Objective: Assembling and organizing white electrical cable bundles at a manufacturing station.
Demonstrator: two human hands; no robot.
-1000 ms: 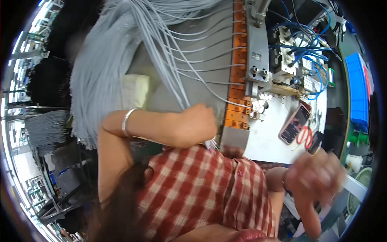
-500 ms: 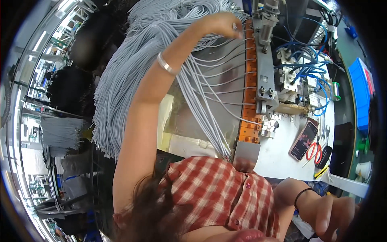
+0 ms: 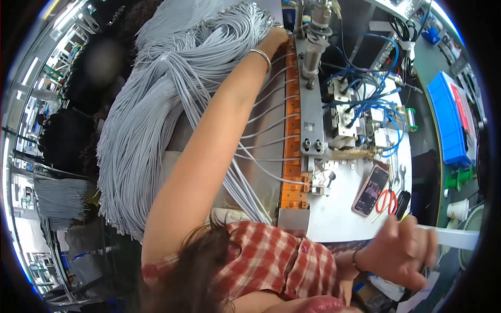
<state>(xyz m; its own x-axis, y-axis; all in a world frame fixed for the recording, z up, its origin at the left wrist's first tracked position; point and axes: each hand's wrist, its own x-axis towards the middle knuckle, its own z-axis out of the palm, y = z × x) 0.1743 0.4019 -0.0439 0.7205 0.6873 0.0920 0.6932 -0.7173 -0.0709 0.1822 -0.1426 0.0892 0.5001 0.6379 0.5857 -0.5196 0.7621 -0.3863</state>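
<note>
I am extending the left hand (image 3: 278,36) to the far end of the orange fixture strip (image 3: 292,125). Its fingers are turning out of sight there, so I cannot tell how wide they are or what they are gripping. I am holding the right hand (image 3: 401,250) at the near right, off the near edge of the white work surface (image 3: 334,224); its fingers are standing loosely curled and partly open, and blur is softening their outline.

The orange fixture strip is running near to far through the middle of the scene. Single grey cables (image 3: 265,136) are entering it from the left, and a large bundle of grey cables (image 3: 136,141) is lying farther left. The left forearm (image 3: 209,141) is crossing above the cables and hiding part of them.

A metal bar (image 3: 311,117) is lining the strip's right side, with a cylinder (image 3: 313,56) rising near the left hand. Blue tubes (image 3: 355,102) are looping farther right. A phone (image 3: 371,190) and red-handled scissors (image 3: 382,201) are resting on the white work surface.
</note>
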